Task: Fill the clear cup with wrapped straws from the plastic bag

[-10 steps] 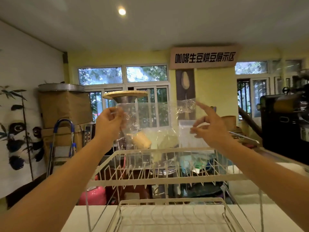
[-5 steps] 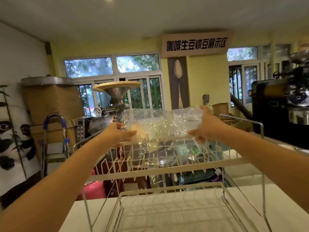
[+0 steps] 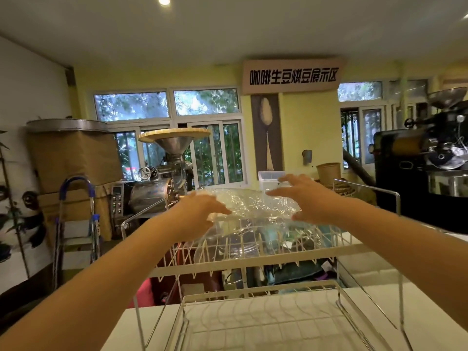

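Upper wire rack (image 3: 253,260) is used to park the plastic bag (image 3: 255,206), steadied by left hand (image 3: 200,214) and right hand (image 3: 307,198), fingers spread loose.

One view only — a wide-angle camera worn on the head, facing forward and slightly down across a white counter (image 3: 417,323) into the room. Both forearms reach away from it; the wire rack (image 3: 253,262) stands close in front, while the windows (image 3: 167,107) and sign (image 3: 292,76) lie far behind — edges bowed by the lens.
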